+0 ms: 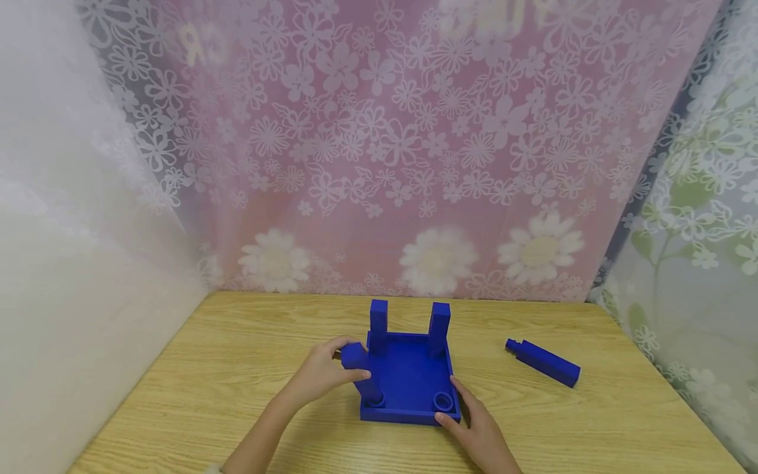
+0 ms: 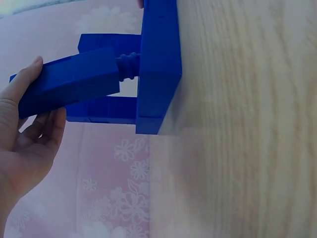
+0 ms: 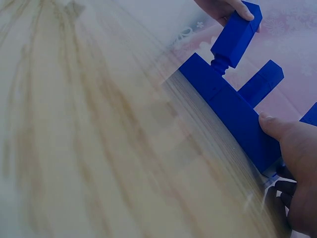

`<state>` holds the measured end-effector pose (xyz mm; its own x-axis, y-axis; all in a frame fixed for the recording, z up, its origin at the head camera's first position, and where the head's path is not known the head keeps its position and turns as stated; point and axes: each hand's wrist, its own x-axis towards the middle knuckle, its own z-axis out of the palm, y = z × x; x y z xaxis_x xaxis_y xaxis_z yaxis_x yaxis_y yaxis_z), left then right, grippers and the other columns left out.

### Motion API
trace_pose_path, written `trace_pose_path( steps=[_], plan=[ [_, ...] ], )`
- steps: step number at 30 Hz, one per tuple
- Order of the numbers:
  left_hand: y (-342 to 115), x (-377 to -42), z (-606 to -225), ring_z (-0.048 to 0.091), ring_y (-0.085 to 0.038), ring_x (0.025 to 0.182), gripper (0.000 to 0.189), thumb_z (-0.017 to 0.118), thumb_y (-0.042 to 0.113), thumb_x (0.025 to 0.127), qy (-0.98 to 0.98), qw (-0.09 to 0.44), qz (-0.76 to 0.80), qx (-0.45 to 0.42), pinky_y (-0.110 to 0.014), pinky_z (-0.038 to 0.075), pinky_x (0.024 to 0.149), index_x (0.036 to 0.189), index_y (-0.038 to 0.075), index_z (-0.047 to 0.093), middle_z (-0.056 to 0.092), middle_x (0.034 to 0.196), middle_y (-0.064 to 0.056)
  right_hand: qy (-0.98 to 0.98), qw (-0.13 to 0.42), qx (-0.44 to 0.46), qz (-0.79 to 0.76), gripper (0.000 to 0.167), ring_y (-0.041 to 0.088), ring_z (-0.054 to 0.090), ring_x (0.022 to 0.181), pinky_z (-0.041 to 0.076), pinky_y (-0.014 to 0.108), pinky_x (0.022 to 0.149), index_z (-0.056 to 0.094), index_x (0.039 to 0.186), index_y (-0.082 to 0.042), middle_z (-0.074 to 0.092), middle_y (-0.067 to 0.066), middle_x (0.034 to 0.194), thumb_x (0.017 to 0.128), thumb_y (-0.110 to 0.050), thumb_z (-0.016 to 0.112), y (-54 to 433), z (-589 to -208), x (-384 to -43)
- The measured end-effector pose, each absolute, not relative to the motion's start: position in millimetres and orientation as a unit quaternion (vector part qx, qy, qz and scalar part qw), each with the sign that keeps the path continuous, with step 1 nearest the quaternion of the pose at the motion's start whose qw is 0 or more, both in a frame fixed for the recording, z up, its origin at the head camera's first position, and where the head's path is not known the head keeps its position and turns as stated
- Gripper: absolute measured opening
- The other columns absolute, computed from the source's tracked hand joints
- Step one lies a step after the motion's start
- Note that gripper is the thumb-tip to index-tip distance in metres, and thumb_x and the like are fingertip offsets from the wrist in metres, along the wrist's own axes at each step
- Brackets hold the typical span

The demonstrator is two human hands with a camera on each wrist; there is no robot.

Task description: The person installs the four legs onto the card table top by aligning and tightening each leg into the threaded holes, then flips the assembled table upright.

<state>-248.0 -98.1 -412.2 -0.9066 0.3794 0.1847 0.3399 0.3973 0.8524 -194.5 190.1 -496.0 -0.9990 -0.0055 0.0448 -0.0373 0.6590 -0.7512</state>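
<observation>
A shallow square blue tray-like base (image 1: pixel 408 378) lies on the table, its raised rim upward. Blue square legs stand upright at its two far corners, far left (image 1: pixel 379 326) and far right (image 1: pixel 439 329). My left hand (image 1: pixel 320 372) grips another blue leg (image 2: pixel 74 77) between thumb and fingers. That leg tilts over the near-left corner, its threaded end (image 2: pixel 129 66) down at the socket there and part of the thread still exposed. At the near-right corner sits a round socket (image 1: pixel 443 401) with nothing in it. My right hand (image 1: pixel 478 424) holds this corner, thumb on the front wall, fingers along the right side.
A loose blue leg (image 1: pixel 547 363) with a threaded tip lies on the wooden table (image 1: pixel 260 329) to the right of the base. A pink flowered curtain (image 1: pixel 355 164) hangs behind the table, with pale sheeting (image 1: pixel 89 230) at the left side.
</observation>
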Motion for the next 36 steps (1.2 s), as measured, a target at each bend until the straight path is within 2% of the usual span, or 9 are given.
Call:
trace_pose_path(
  steps=[7,15,23,27,32,36],
  plan=[
    [-86.9,-248.7,-404.4,0.057,-0.019,0.090,0.039,0.078,0.035,0.073,0.856,0.018,0.452,0.249,-0.031,0.048,0.073,0.106,0.019,0.063,0.058,0.115,-0.002,-0.910,0.016,0.013,0.414,0.084,0.042,0.032,0.125,0.029,0.057,0.097,0.034,0.142,-0.009,0.035,0.023,0.139,0.079,-0.058,0.060,190.7,-495.5,-195.2],
    [-76.8,-249.2,-404.4,0.056,-0.017,0.081,0.041,0.077,0.032,0.074,0.852,0.013,0.442,0.279,-0.027,0.048,0.070,0.106,0.010,0.064,0.061,0.098,0.006,-0.909,0.012,0.013,0.417,0.084,0.043,0.031,0.125,0.029,0.058,0.097,0.034,0.143,-0.010,0.035,0.022,0.139,0.079,-0.058,0.060,191.5,-495.9,-195.7],
    [-70.9,-247.6,-411.3,0.052,-0.012,0.079,0.043,0.075,0.037,0.074,0.864,-0.009,0.426,0.267,-0.026,0.047,0.067,0.107,0.012,0.064,0.059,0.101,0.004,-0.908,0.010,0.010,0.418,0.084,0.043,0.031,0.125,0.029,0.058,0.096,0.034,0.142,-0.009,0.035,0.024,0.139,0.079,-0.057,0.061,190.9,-494.0,-194.4],
    [-67.1,-247.3,-412.9,0.053,-0.011,0.076,0.048,0.072,0.040,0.076,0.867,-0.033,0.424,0.258,-0.025,0.047,0.064,0.110,0.007,0.063,0.060,0.095,0.003,-0.909,0.012,0.009,0.416,0.084,0.044,0.031,0.125,0.029,0.059,0.096,0.034,0.142,-0.008,0.035,0.024,0.139,0.079,-0.057,0.061,191.0,-492.9,-193.8],
    [-63.4,-246.4,-413.0,0.056,-0.010,0.076,0.049,0.069,0.046,0.077,0.870,-0.058,0.423,0.246,-0.024,0.048,0.065,0.109,0.009,0.063,0.059,0.088,0.006,-0.912,0.014,0.007,0.410,0.084,0.044,0.031,0.125,0.029,0.060,0.096,0.034,0.142,-0.009,0.035,0.023,0.139,0.079,-0.058,0.060,190.9,-495.0,-195.0],
    [-61.8,-243.9,-413.2,0.057,-0.011,0.075,0.045,0.071,0.043,0.077,0.862,-0.074,0.433,0.253,-0.025,0.049,0.065,0.105,0.009,0.061,0.056,0.082,0.007,-0.914,0.010,0.003,0.407,0.085,0.044,0.032,0.125,0.029,0.061,0.095,0.034,0.142,-0.010,0.036,0.023,0.139,0.078,-0.059,0.060,189.8,-495.8,-195.0]
  ],
)
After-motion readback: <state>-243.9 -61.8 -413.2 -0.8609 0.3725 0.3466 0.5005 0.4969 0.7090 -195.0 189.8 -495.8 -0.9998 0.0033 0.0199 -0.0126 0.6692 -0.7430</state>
